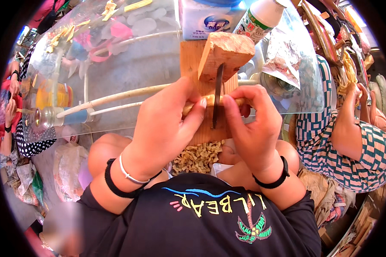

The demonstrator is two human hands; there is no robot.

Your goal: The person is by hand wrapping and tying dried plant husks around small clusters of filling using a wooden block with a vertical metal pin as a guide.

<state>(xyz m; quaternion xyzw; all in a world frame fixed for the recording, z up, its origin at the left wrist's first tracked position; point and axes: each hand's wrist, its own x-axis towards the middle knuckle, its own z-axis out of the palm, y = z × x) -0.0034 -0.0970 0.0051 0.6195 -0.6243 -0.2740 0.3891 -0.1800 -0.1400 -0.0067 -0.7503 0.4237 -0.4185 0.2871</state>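
Observation:
My left hand (163, 122) and my right hand (256, 124) pinch the two ends of a short yellowish dried strip (209, 100), one hand on each side of a narrow dark blade (218, 96). The strip lies across the blade; how far the edge has gone into it is hidden by my fingers. Upright in front of me, the blade runs from a thick wooden block (225, 55) down to a wooden board (191, 62). Below the board's near end, between my legs, lies a heap of cut yellowish pieces (197, 158).
The board rests on a glass-topped table (116, 103). Behind the block stand a blue-and-white tub (206, 21) and a white bottle (263, 17). Loose strips (66, 34) lie at the far left. Other people sit close, one in a patterned garment (343, 150) at right.

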